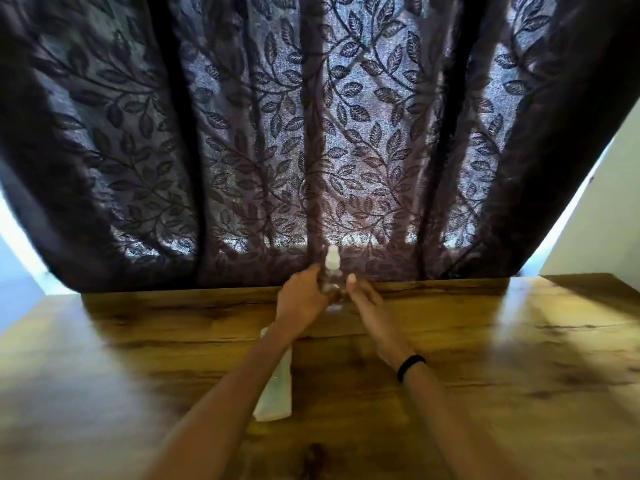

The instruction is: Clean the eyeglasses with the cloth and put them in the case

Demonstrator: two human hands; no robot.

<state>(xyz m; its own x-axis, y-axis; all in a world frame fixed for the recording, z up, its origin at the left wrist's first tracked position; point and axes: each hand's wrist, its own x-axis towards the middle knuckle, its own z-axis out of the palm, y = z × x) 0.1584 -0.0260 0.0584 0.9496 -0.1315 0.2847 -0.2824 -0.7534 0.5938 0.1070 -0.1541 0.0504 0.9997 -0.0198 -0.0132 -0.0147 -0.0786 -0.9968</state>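
- Right now the left hand (301, 296) is curled round a small spray bottle (332, 275), which stands at the far edge of the table (519, 341), close against the curtain (311, 133).
- The right hand (367, 306) is just to the right of the bottle, its fingers straight and holding nothing. The blur hides whether its thumb touches the bottle.
- The eyeglasses are nowhere in view. A pale flat thing (277, 386) lies on the table on the near side of the bottle, partly under the left forearm (it could be the case or the folded cloth; I cannot tell which).
- Tipping is a risk. The bottle is tall and narrow and the reach to it is long, so a loose hold or a nudge from the right hand could knock it over or push it off the edge behind it.
- The curtain is another risk. It hangs right behind the bottle and could catch on the cap as the bottle is lifted, or take the spray if the nozzle points away from the person.
- The forearm is a third risk. Pulling the left arm back from the bottle could drag the pale flat thing along the table, and perhaps off it.
- The order of the steps may also slip, since nothing to spray is in view.
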